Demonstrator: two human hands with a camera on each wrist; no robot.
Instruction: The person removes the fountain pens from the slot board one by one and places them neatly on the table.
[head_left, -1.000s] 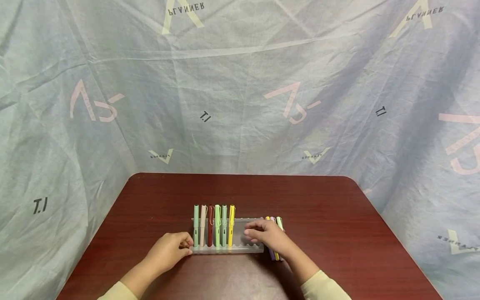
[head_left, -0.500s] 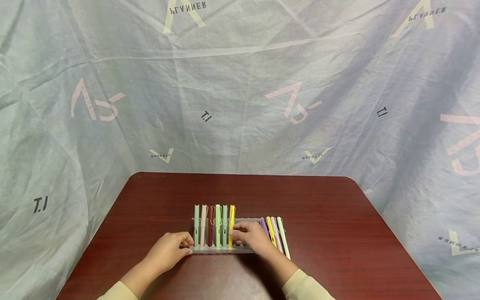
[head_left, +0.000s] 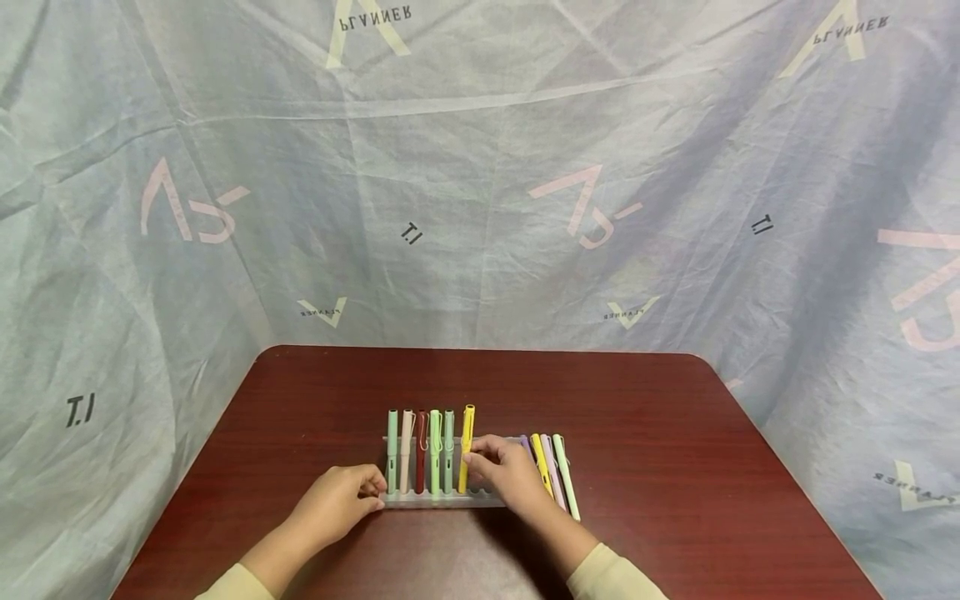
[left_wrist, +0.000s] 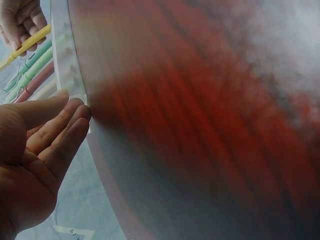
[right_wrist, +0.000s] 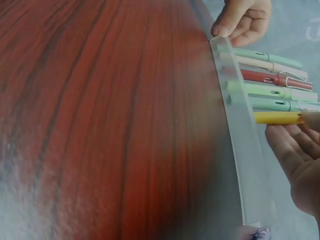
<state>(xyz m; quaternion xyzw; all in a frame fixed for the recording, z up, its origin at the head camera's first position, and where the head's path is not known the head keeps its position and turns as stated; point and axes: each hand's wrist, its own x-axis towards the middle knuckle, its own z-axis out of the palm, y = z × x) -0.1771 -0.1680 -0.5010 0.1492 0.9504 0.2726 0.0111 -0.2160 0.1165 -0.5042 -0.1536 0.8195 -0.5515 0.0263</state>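
Note:
A clear plastic pen rack [head_left: 442,502] lies near the middle of the table. My left hand [head_left: 337,500] holds its left front corner between thumb and fingers; the left wrist view shows the fingertips at that corner. With thumb and fingertips my right hand [head_left: 513,475] pinches a yellow pen [head_left: 468,427], its cap end raised a little and leaning right. Left of it, side by side in the rack, lie a sage green pen [head_left: 392,450], a pale pink pen [head_left: 407,450], a dark red pen [head_left: 421,467], a light green pen [head_left: 435,454] and another sage green pen [head_left: 448,467].
At the rack's right end lie a purple pen [head_left: 526,444], a second yellow pen [head_left: 541,458], a lilac pen [head_left: 552,467] and a pale green pen [head_left: 567,479], partly behind my right hand. The dark red-brown table [head_left: 660,450] is enclosed by hanging grey printed cloth [head_left: 480,167].
My right hand has moved left from the rack's right part to the yellow pen and gripped it. The pen's top has shifted slightly up and right. My left hand stays at the corner.

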